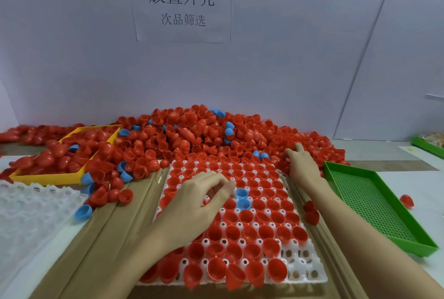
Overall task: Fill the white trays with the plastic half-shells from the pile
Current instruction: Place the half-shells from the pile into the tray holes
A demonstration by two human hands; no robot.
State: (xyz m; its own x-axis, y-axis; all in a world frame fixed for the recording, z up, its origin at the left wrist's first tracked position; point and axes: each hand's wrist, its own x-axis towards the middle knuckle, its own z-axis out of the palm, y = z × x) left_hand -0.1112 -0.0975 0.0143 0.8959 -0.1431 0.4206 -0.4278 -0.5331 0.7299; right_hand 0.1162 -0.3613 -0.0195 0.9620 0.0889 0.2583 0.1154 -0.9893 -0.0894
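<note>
The white tray [310, 272] lies in front of the person, and everything else is best placed from it. Most of its cups already hold red half-shells [249, 232], open side up, and two blue half-shells [242, 199] sit one behind the other near the tray's middle. The few bare cups that show are at the tray's near right corner; some of the left part is hidden under the forearm, so I cannot tell what it holds.

The pile [192, 135] lies just beyond the tray's far edge and spills over it. The right hand [301, 165] is at the tray's far right corner, its fingers curled down into the edge of the pile; whether they have closed on a shell is hidden by the hand itself. The left hand [199, 200] hovers over the tray's middle with thumb and forefinger drawn narrow together, just left of the blue shells; whether they pinch anything I cannot tell.

The coming move turns on this: the bare cups lie at the near right corner, on the opposite end of the tray from the pile. The right hand looks the better placed to carry a shell straight back along the right edge to them.

A second white tray [31, 214] lies well left, a yellow tray [48, 178] half buried at far left, a green tray [374, 205] just right
</note>
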